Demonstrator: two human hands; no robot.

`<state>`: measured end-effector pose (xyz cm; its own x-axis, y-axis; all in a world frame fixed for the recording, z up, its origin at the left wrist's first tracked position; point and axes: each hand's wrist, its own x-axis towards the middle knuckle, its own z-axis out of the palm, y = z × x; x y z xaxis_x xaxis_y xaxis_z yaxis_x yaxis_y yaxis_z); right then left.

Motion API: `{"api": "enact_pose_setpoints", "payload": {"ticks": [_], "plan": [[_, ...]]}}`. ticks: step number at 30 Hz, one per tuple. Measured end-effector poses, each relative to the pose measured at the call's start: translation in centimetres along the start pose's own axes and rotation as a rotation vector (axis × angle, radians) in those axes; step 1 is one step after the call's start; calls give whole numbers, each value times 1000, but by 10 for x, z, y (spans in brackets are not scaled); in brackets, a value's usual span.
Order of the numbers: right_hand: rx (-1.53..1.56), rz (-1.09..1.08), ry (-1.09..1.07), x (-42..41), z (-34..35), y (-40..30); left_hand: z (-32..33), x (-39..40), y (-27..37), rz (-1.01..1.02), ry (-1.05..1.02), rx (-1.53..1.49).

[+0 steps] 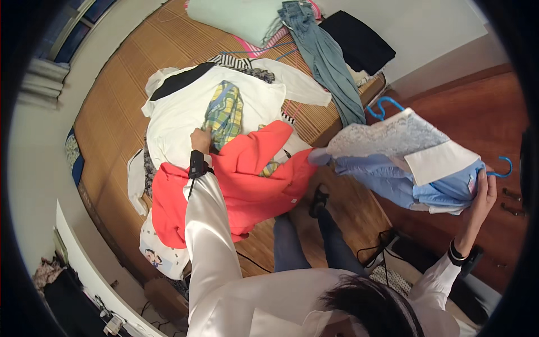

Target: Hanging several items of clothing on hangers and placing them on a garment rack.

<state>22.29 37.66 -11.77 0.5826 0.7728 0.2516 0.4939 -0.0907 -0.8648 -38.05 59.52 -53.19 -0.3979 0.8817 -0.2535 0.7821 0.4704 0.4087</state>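
Observation:
My left hand [201,140] is closed on the edge of a yellow, green and blue plaid garment [227,113], on top of the heap of clothes. Beneath it spreads a white top [181,122]. A coral-red garment [248,185] drapes over the bed's near edge, beside my left wrist. Off to the right, my right hand [483,198] holds up a light blue shirt [370,177] together with a white lace garment [374,141] with a broad white panel. Blue hanger hooks [505,166] stick out from these clothes; how the hangers sit inside is hidden.
A bed with a slatted mat [126,101] bears the heap. Blue-grey trousers [324,63], folded black cloth [358,42] and a pale green bedding item [236,19] lie at its far end. Reddish wooden drawers [511,193] stand right. Dark cables [381,244] trail near the floor.

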Motion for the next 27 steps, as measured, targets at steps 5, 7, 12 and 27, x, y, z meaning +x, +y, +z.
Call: {"api": "enact_pose_setpoints", "payload": {"ticks": [5, 7, 12, 27], "plan": [[27, -13, 63, -3, -13, -4, 5, 10, 3, -98, 82, -146], [98, -7, 91, 0, -21, 0, 4, 21, -17, 130, 149, -142], [143, 20, 116, 5, -38, 11, -25, 28, 22, -4, 605, -208], [154, -169, 211, -28, -46, -44, -396, -145, 257, 955, 791, -854]]}}
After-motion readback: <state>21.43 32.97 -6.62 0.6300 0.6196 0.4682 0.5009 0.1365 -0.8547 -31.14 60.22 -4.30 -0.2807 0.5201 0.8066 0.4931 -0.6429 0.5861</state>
